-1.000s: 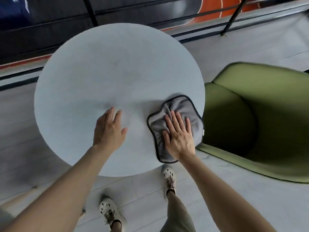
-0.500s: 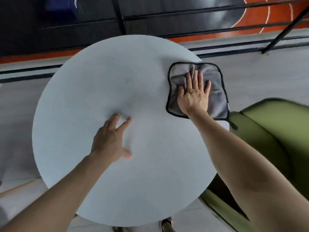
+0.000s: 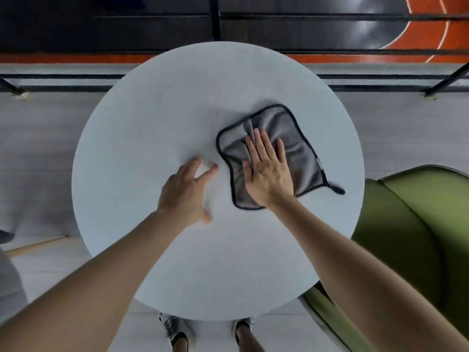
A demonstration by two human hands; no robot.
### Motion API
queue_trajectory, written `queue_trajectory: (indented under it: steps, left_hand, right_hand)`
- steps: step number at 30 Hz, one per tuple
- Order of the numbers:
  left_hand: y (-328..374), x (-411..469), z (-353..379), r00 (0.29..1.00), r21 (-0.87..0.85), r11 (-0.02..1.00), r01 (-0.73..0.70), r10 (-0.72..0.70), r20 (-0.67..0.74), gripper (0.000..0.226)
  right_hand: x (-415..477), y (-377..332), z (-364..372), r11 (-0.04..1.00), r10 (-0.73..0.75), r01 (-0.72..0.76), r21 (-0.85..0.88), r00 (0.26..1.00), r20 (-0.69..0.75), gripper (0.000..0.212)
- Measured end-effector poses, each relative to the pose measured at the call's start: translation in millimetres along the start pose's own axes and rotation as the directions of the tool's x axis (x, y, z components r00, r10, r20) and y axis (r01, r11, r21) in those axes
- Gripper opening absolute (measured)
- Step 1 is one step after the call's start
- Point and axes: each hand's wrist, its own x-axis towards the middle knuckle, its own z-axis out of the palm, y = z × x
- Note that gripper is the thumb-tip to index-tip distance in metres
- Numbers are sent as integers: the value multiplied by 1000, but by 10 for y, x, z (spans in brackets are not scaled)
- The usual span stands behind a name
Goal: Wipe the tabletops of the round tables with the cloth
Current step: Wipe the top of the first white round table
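A round pale blue-grey table point(image 3: 157, 118) fills the middle of the view. A grey cloth point(image 3: 291, 128) with black edging lies flat on it, right of centre, with a small black loop at its near right corner. My right hand point(image 3: 266, 174) presses flat on the cloth's near left part, fingers straight and pointing away from me. My left hand point(image 3: 187, 191) rests on the bare tabletop just left of the cloth, fingertips touching the surface, holding nothing.
A green upholstered chair point(image 3: 418, 224) stands against the table's right near side. A black railing point(image 3: 215, 19) runs across the far side, with a dark and orange floor beyond. My feet point(image 3: 175, 329) show under the table's near edge.
My right hand has slid the cloth from the table's far right edge back toward the centre. Before that it went from the near right edge to the far right. My left hand stayed on the tabletop.
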Motion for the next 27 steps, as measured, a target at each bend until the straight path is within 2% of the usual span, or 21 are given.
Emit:
queue_trajectory:
  steps: [6,8,10,12,13,15,20,24,27]
  left_hand:
    - [-31,-18,31,999,-23,1000,12,-11,37,137]
    - [-89,-109,64,1000,-55,999,-3,3,-4,125]
    - [-184,-268,153,990,-90,993,-83,71,-121,89]
    - [-324,-488,314,946,-121,977,-173,131,-296,35]
    - [-424,-599,394,918,-127,970,-207,148,-367,20]
    - [-671,-786,534,881,-98,959,-266,201,-429,24]
    - [-1333,-1094,728,806,31,891,-453,423,-414,29]
    - [-1688,-1201,944,737,135,830,-541,545,-399,31]
    - [-1743,-1180,1073,702,138,825,-548,543,-461,34]
  right_hand:
    - [-1572,-347,109,998,47,-45,-50,998,44,67]
    - [-1783,-412,146,996,65,-62,-67,997,37,68]
    - [-1871,-442,158,992,97,-95,-80,995,22,67]
    - [-1957,-488,169,987,139,-138,-87,990,6,67]
    - [-2013,-524,186,983,162,-163,-84,987,-10,66]
    - [-2123,-628,219,973,217,-220,-72,975,-45,66]
    - [-2442,-1048,307,924,371,-380,-43,917,-146,66]
    - [-2646,-1480,488,910,402,-414,34,856,-324,61]
    - [-2678,-1762,686,901,414,-424,91,779,-470,57]
